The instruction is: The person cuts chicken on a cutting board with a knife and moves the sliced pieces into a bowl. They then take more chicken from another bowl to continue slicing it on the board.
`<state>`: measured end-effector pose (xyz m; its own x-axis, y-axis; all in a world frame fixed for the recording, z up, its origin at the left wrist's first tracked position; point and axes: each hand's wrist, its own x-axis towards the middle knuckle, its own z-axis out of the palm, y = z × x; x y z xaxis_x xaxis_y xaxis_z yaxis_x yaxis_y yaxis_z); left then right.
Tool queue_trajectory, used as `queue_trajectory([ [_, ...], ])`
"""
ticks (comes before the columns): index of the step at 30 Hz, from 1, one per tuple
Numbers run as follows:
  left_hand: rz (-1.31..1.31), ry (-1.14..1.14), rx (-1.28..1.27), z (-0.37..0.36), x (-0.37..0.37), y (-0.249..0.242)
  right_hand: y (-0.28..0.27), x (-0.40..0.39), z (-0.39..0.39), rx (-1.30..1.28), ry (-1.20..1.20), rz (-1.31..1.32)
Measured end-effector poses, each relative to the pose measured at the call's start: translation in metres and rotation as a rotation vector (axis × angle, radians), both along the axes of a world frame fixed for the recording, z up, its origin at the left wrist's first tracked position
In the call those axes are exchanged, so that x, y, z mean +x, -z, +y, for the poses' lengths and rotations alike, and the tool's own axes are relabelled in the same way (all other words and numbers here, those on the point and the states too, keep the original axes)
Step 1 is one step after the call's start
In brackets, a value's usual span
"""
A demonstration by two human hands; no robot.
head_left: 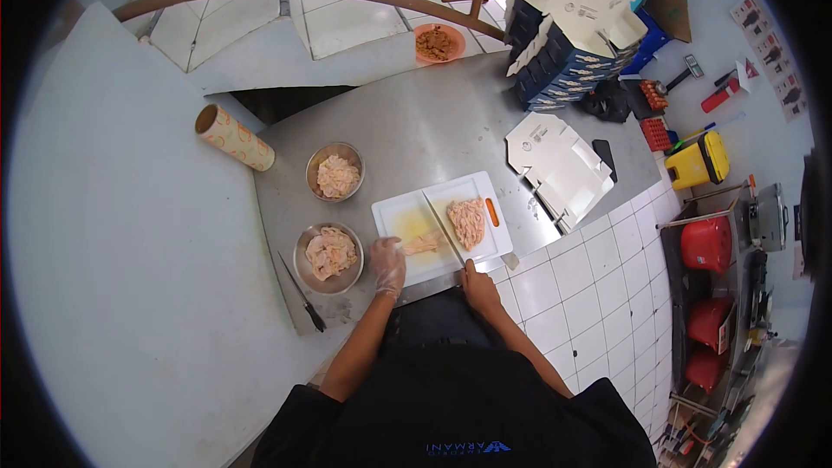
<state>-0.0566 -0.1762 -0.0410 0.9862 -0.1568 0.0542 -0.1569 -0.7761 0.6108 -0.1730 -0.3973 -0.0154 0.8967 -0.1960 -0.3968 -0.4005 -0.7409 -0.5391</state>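
A: What I see from here: left hand (387,264), in a clear glove, presses flat on a strip of raw chicken (422,244) at the near-left part of the white cutting board (394,212). Fingers are spread on it, not closed around it.

B: And the right hand?

A: Right hand (479,286) is closed around the handle of the knife (444,227). The blade runs diagonal across the board, just beside the strip and near the gloved fingertips. A pile of cut chicken (469,222) lies on the far-right part of the board.

B: Risk?

A: I think the meat is slippery, so the strip can slide under the glove and the blade can come to the fingers. Also the board sits close to the near edge of the steel counter (416,130); a hard push can shift it toward the person.

B: Room to move?

A: On the left, 2 metal bowls (329,256) with chicken stand just beside the board, and a 2nd knife (302,293) lies at the near-left corner, so an elbow there is not safe. On the right, a flat carton (559,165) is near. Middle and far part of the counter is bare, approx. the best space.
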Motion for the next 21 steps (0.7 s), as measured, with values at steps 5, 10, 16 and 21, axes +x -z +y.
queue_trajectory([
  [5,-0.128,0.364,-0.105,-0.026,0.006,0.016,0.004,-0.01,0.019,0.073,-0.078,0.006],
  [10,-0.115,0.398,-0.188,-0.032,0.009,0.062,0.026,0.0,0.027,0.075,-0.045,0.048],
  [16,-0.059,0.39,-0.211,-0.031,0.014,0.06,0.042,0.083,0.049,0.041,-0.062,-0.081],
  [21,-0.092,0.467,-0.208,-0.029,0.017,0.063,0.039,0.03,0.038,0.063,-0.026,0.016],
])
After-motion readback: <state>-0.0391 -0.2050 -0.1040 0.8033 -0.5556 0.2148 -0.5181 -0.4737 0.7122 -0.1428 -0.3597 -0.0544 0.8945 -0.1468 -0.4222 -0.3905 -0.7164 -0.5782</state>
